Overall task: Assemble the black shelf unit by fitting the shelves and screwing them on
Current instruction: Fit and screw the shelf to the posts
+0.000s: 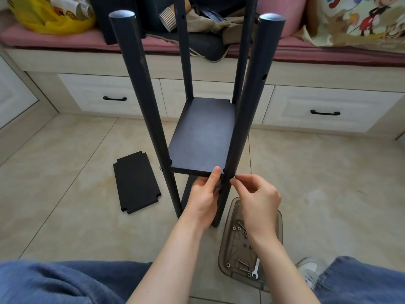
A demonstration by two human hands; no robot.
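At the near right post [247,106], left hand [203,194] gripped the shelf [203,137] edge, thumb on top; right hand [256,194] pinched a small screw [233,177] against it. Risk judged: shelf slipping, holes misaligning, screw dropping.

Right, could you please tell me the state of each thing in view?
Fitted shelf: level, in place.
Spare shelf: flat on the floor, unfitted.
Left hand: grips fitted shelf's front edge.
Right hand: pinches a small screw at the near right post.
Tray: open, holding hardware.
Drawers: shut.
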